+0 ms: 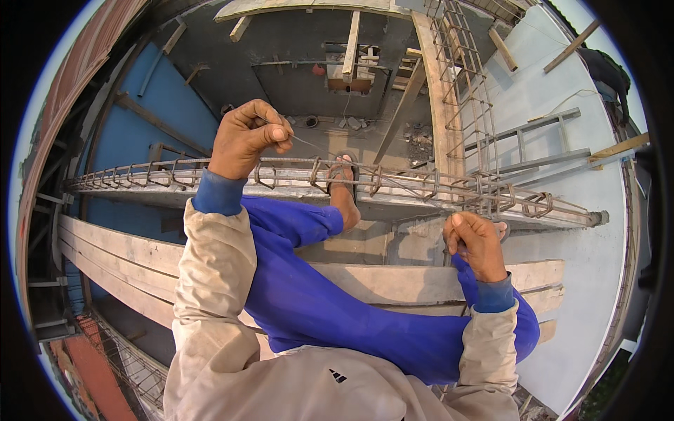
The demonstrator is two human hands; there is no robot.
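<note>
My left hand (250, 138) is raised above the long horizontal rebar cage (295, 172). Its thumb and forefinger pinch a thin wire (307, 143) that slants down and right toward the cage. Lower and to the right, my right hand (477, 242) is closed, thumb against curled fingers. Something thin and dark seems to show under those fingers, but what it is I cannot make out. Just beyond this hand, the horizontal cage meets a second rebar cage (472, 105) running away from me. My sandalled foot (342, 186) rests at the horizontal cage.
I sit over wooden planks (379, 281) laid across the space. A long board (439, 91) runs beside the far cage. Timber props (404, 105) stand below, above a grey floor with debris. A metal ladder-like frame (537, 147) leans by the pale wall (562, 281) at right.
</note>
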